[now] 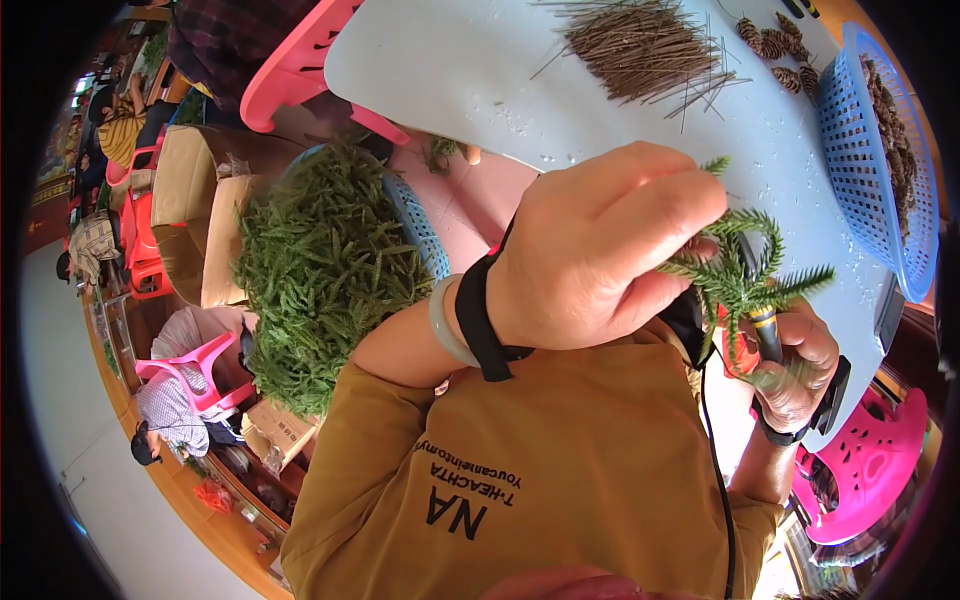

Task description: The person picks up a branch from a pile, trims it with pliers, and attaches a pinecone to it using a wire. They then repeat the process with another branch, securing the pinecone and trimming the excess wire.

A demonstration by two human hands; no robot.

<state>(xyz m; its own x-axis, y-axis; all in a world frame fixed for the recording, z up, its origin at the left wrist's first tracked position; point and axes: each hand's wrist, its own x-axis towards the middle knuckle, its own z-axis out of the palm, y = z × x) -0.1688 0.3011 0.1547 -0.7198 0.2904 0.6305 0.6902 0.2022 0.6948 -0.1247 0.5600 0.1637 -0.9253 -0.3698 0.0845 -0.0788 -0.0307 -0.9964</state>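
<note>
My left hand, with a black strap and a pale bangle at its wrist, reaches across above the table's near edge. Its fingers are closed in a pinch on a green artificial pine sprig with several needled branches. Close on the right, my right hand is wrapped around a tool with a black-and-yellow handle. The handle stands right against the lower part of the sprig; the tool's working end is hidden behind the greenery. Something red shows beside the right fingers.
Thin brown stems lie piled on the pale table, with several pine cones and a blue basket of brown pieces farther right. At left are a heap of green sprigs, a cardboard box, pink stools and other people.
</note>
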